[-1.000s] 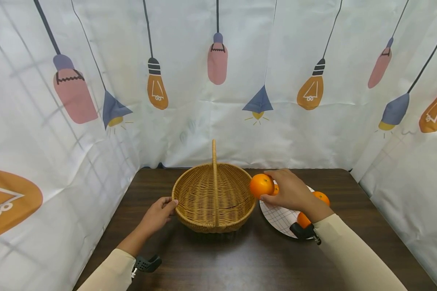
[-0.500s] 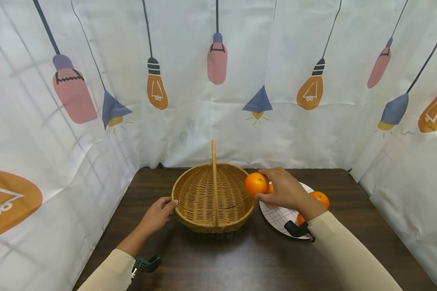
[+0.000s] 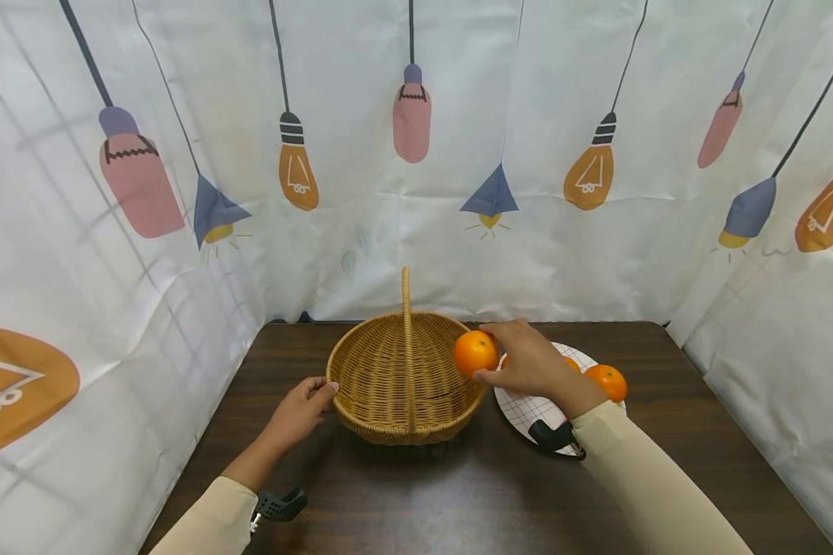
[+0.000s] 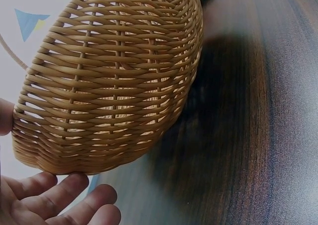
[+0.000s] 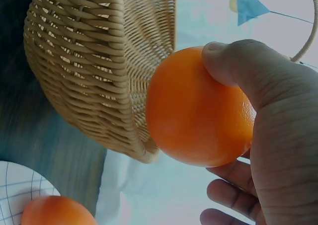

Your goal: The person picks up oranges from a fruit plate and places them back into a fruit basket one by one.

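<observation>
My right hand holds an orange between thumb and fingers at the right rim of the wicker basket. In the right wrist view, the held orange hangs beside the basket's mouth, the thumb on its upper side. The basket has a tall arched handle and nothing shows inside it. At its left rim my left hand pinches the edge. The left wrist view has the thumb on the rim and the fingers against the wicker from outside.
A white plate with a grid pattern stands right of the basket, partly behind my right arm. On it lie several oranges, one at its right edge. The dark wooden table is backed by a white curtain printed with lamps.
My right hand has carried the orange leftward from over the plate to the basket's right rim. The left hand stays in place on the basket.
</observation>
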